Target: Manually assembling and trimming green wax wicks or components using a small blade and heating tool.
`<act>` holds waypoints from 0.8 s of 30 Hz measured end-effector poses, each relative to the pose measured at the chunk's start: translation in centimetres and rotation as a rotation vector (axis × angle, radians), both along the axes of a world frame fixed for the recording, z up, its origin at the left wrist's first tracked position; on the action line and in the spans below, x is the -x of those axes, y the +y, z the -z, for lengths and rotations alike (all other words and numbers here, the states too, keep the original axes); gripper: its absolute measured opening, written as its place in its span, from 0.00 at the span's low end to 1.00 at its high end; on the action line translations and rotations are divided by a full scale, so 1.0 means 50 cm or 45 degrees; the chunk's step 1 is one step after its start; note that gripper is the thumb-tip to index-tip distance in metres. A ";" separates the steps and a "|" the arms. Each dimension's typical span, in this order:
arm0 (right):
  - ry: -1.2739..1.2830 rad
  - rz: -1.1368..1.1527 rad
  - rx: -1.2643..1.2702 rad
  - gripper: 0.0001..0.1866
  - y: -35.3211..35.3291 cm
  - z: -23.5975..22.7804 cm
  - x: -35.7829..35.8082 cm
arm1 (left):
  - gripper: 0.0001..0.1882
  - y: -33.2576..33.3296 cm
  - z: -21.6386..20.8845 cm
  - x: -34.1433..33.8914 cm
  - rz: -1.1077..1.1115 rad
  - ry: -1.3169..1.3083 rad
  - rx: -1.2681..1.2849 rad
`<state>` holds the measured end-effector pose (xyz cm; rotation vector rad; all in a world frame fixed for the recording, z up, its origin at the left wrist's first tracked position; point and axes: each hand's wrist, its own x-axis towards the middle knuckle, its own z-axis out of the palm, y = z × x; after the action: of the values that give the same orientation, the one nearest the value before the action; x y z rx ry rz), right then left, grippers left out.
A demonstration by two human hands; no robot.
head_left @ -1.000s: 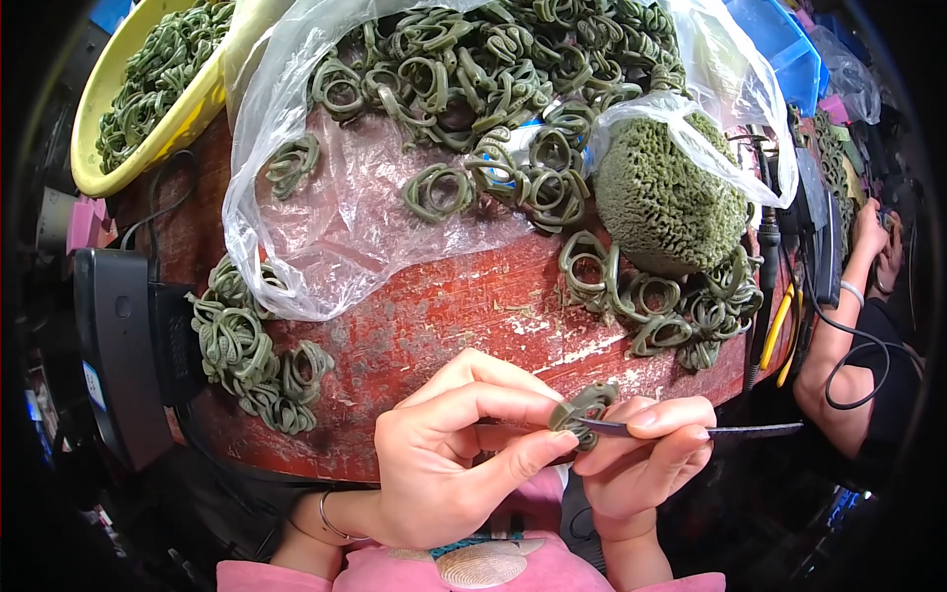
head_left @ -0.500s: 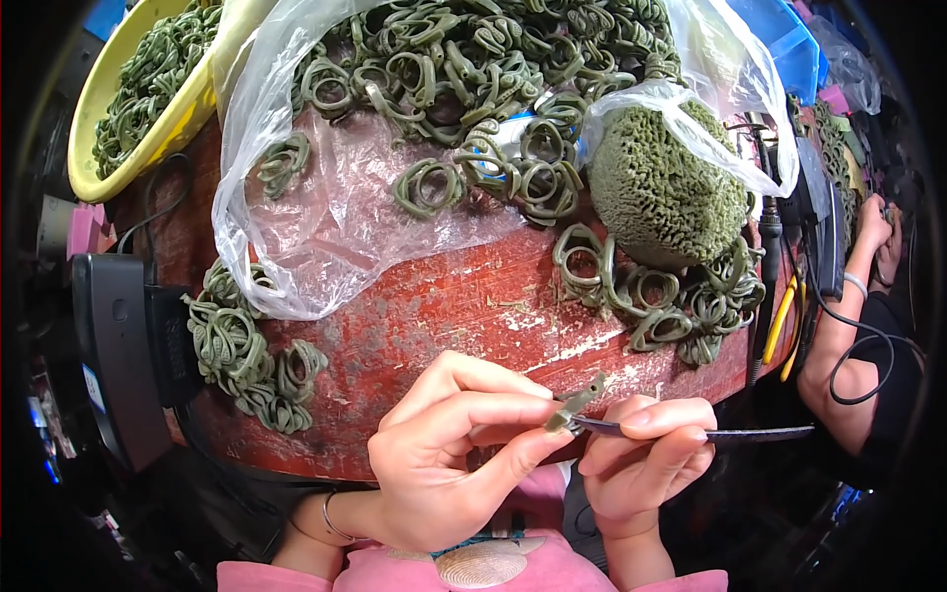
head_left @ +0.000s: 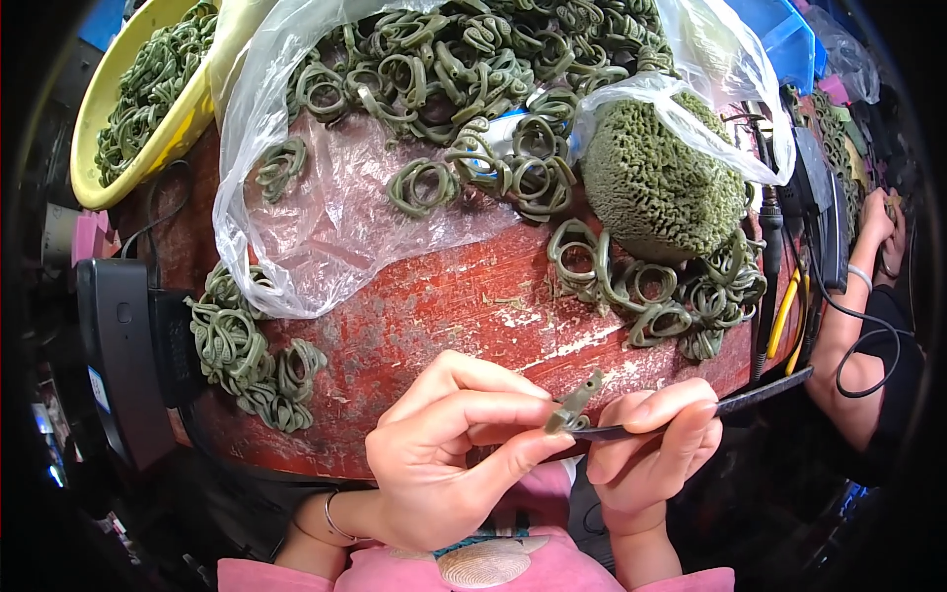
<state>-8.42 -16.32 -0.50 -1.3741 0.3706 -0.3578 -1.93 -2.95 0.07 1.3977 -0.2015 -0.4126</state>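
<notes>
Above the table's near edge, my left hand (head_left: 464, 449) pinches a small green waxy-looking ring piece (head_left: 572, 409) between thumb and fingers; part of it is hidden behind them. My right hand (head_left: 656, 439) is closed around a slim, dark, flat tool (head_left: 764, 392) resembling a narrow file. Its left tip meets the lower side of the green piece, while its other end sticks out to the right. Nearest on the table are a cluster of green rings (head_left: 651, 323) at the right and a small pile of them (head_left: 232, 350) at the left.
Clear plastic bag (head_left: 326, 227) with many green rings (head_left: 424, 79) covers the far red table (head_left: 444, 316). Around it are a rough green block (head_left: 661, 183), yellow basin (head_left: 89, 163), black box (head_left: 123, 355) and yellow-handled pliers (head_left: 784, 316). A co-worker's arm (head_left: 853, 316) is at right.
The dark tool has turned in my right hand: its outer end is higher and its flat face shows more. My left hand holds the green piece in nearly the same place.
</notes>
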 end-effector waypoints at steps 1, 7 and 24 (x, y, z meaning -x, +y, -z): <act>-0.105 -0.001 -0.019 0.22 0.000 0.004 -0.003 | 0.11 -0.001 -0.001 -0.001 -0.004 0.029 0.034; -0.239 0.009 -0.020 0.22 0.009 0.023 -0.005 | 0.11 0.003 0.007 -0.002 0.031 0.001 0.030; -0.024 0.780 0.806 0.14 -0.229 -0.038 -0.048 | 0.12 -0.007 0.005 -0.002 0.055 0.091 0.160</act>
<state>-6.01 -27.79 1.40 -1.8520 0.7032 -1.0599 -1.85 -3.32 -0.19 1.2553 -0.1964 -0.4769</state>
